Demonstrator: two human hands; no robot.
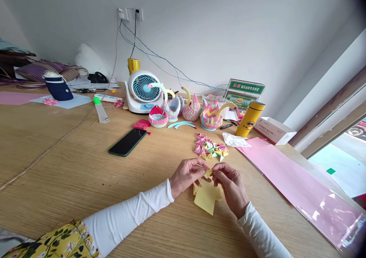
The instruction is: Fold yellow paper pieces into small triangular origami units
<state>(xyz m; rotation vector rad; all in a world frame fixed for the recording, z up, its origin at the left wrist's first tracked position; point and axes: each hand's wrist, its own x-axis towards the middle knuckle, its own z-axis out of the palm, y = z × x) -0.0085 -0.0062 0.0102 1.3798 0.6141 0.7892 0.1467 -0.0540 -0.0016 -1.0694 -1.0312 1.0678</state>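
Between my two hands is a small folded piece of yellow paper (208, 173), pinched at its edges. My left hand (187, 175) grips its left side with thumb and fingers, and my right hand (231, 183) pinches its right side. Just below lies a stack of yellow paper slips (205, 199), its top sheets turned askew. Beyond my fingertips sits a pile of folded paper pieces (210, 147) in pink, yellow and pale green. The fingers cover part of the held paper.
A phone (127, 142) lies to the left. Further back stand paper swans (192, 108), a small fan (145, 90), a yellow bottle (250, 119) and a sticky note box (274, 130). Pink sheets in clear wrap (288, 181) stretch along the right edge. A glue bottle (101, 110) stands back left.
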